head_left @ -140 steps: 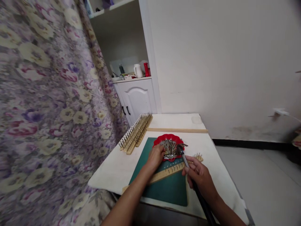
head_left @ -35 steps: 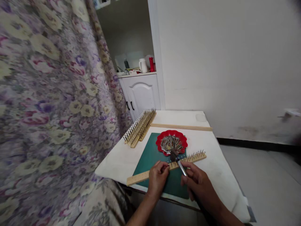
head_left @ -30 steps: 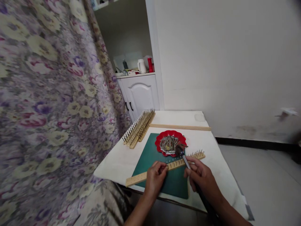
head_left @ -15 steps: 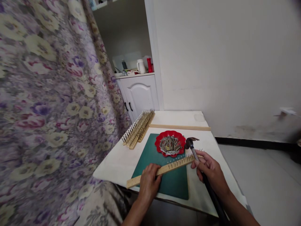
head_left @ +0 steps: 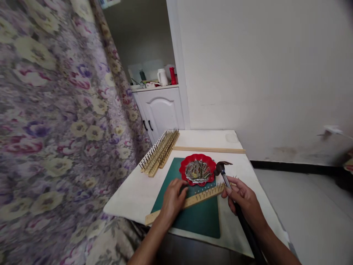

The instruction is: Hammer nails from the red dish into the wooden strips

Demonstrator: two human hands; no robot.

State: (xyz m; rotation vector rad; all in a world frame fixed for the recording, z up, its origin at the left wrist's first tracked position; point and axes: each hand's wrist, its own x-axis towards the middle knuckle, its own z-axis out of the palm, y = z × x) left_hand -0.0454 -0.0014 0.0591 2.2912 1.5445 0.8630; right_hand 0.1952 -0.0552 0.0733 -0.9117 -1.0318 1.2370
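Green mat [head_left: 200, 221], partly beneath red scalloped dish [head_left: 197, 157]. Wooden strip [head_left: 193, 201], partly nail-studded, across mat, near side of dish. Claw hammer [head_left: 245, 225], right of dish, gripped in curled fingers of right hand [head_left: 244, 197]. Left hand [head_left: 173, 198], fingers parted, by dish's near-left edge. Nails [head_left: 198, 172], heaped inside dish.

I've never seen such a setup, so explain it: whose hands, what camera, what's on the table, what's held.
There is no machine: these are a person's bare hands, seen by a camera worn on the head, facing forward and down. The right hand holds a claw hammer with a dark metal head and black grip. The left hand, seemingly empty, is over a pale wooden strip, partly nail-studded, lying across a rectangular green mat. Just beyond the strip is a scalloped red dish of loose silvery metal nails. Farther left on the white-covered table are more nail-studded wooden strips. A thin wooden bar lies behind the dish.
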